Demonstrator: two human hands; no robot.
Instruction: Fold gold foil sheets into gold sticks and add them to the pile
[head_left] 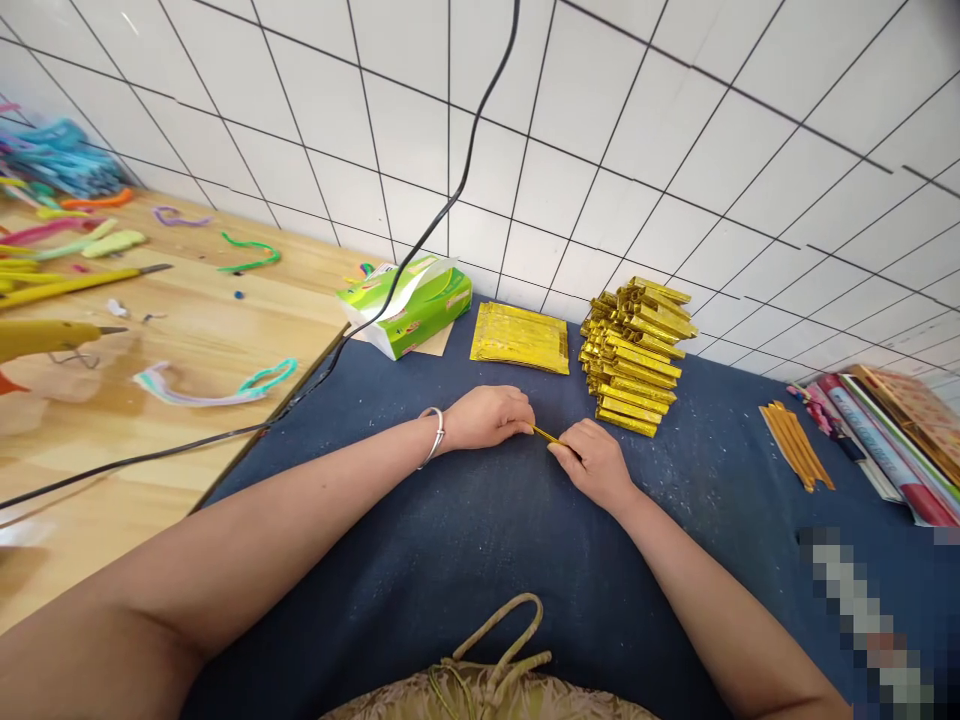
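Between my two hands, just above the dark blue cloth (480, 520), is a thin gold foil strip (547, 435). My left hand (495, 415) pinches its left end, and a silver bangle circles that wrist. The right end is gripped by the thumb and fingers of my right hand (592, 460). Beyond the hands lies a flat stack of gold foil sheets (520, 338). To its right rises a pile of folded gold foil strips (637, 360), near my right hand. Fingers cover most of the held strip.
A green tissue box (420, 310) stands at the back, with a black cable (450, 200) crossing before it. On the wooden table (225, 300) at left lie yellow glue guns (45, 340) and pipe cleaners. Orange-gold strips (796, 445) and books (892, 440) are at right, near a tiled wall.
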